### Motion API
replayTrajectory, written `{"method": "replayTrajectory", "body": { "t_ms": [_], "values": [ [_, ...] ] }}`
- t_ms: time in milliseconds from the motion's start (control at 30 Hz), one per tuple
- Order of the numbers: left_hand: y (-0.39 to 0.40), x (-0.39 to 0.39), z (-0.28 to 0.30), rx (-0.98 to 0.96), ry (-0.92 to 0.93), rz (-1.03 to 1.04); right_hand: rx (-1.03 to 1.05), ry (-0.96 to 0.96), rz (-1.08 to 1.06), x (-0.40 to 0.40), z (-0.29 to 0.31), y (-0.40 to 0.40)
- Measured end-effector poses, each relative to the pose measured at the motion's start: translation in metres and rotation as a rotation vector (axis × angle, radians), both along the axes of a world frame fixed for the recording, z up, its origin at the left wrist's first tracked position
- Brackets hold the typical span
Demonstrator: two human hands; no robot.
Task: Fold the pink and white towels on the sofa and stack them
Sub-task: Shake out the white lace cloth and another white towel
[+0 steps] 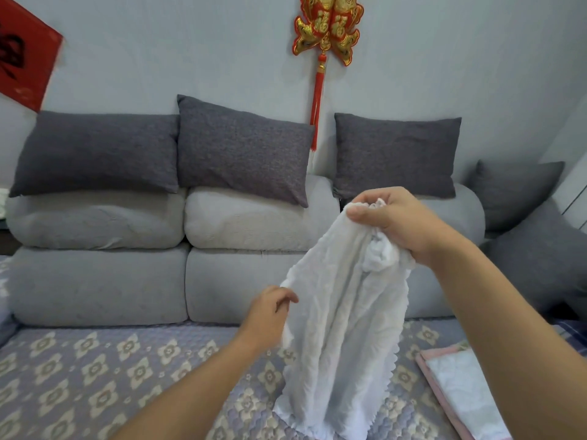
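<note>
A white towel (336, 328) hangs crumpled in the air above the sofa seat, its lower end resting on the seat cover. My right hand (397, 223) grips its bunched top edge. My left hand (270, 315) is lower, at the towel's left edge, fingers curled and touching the cloth there. A stack of folded towels lies flat at the lower right: a pink towel (427, 368) shows as an edge under a folded white towel (467, 392). My right forearm covers part of that stack.
The sofa seat (95, 376) has a lilac quilted cover with a flower pattern. Grey back cushions (98, 281) and dark grey pillows (241, 150) line the wall. More dark pillows (540, 249) sit at the right. A red ornament (327, 27) hangs on the wall.
</note>
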State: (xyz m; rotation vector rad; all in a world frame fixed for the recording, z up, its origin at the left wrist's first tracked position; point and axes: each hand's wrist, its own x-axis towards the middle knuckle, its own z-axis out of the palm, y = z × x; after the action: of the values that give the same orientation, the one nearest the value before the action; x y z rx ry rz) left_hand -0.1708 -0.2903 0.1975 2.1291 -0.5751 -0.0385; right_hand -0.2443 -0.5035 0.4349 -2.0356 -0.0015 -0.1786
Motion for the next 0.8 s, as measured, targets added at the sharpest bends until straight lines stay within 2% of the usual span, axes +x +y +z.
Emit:
{"method": "replayTrajectory", "body": {
  "t_ms": [67,100,200,267,367,500,567,633,800],
  "values": [
    [-0.017,-0.002,0.012,-0.093,0.036,-0.03,0.012,-0.016,0.036,-0.003,0.007,0.004],
    [-0.023,-0.002,0.017,-0.073,0.06,-0.069,0.031,-0.022,0.06,-0.003,0.008,0.005],
    [-0.032,0.005,0.026,-0.185,0.217,-0.286,0.081,0.009,0.113,-0.005,0.006,0.002],
    [-0.029,0.012,0.022,-0.175,0.209,-0.387,0.07,0.042,0.111,-0.007,0.002,-0.003],
    [-0.008,0.015,0.027,-0.022,0.268,-0.473,0.053,0.047,-0.001,-0.008,-0.003,-0.015],
    [0.016,-0.008,0.032,0.359,0.346,-0.815,0.118,0.016,-0.262,-0.004,-0.01,-0.041],
    [0.009,-0.028,0.034,0.479,0.414,-0.936,0.179,0.017,-0.333,0.001,-0.015,-0.048],
    [-0.008,-0.043,0.032,0.537,0.464,-1.002,0.193,0.015,-0.384,0.007,-0.021,-0.051],
    [-0.05,-0.078,0.013,0.451,0.593,-0.912,0.236,-0.011,-0.476,0.028,-0.035,-0.047]
  ]
}}
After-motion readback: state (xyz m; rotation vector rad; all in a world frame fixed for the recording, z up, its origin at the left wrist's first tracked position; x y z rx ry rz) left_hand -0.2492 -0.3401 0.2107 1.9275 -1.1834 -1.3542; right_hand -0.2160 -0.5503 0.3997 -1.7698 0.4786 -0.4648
